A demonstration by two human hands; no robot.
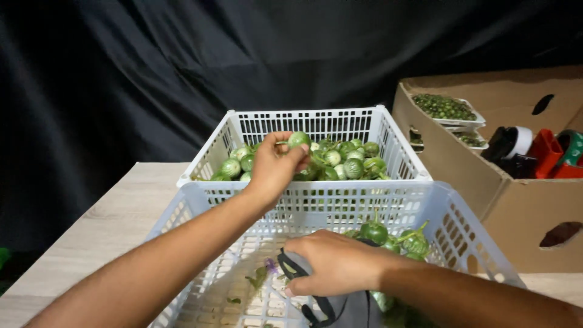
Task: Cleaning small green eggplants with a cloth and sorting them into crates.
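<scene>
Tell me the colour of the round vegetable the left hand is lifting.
Light green with paler streaks: the small round eggplant in the left hand, seen in the head view.

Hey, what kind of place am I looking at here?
Probably a small produce sorting or packing station: white plastic baskets of small green eggplants on a wooden table, beside a cardboard box holding filled trays, against a black cloth backdrop.

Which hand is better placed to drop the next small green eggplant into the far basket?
The left hand, probably: its fingers already hold a round green eggplant above the far white basket. The right hand rests low in the near basket on a dark bag.
</scene>
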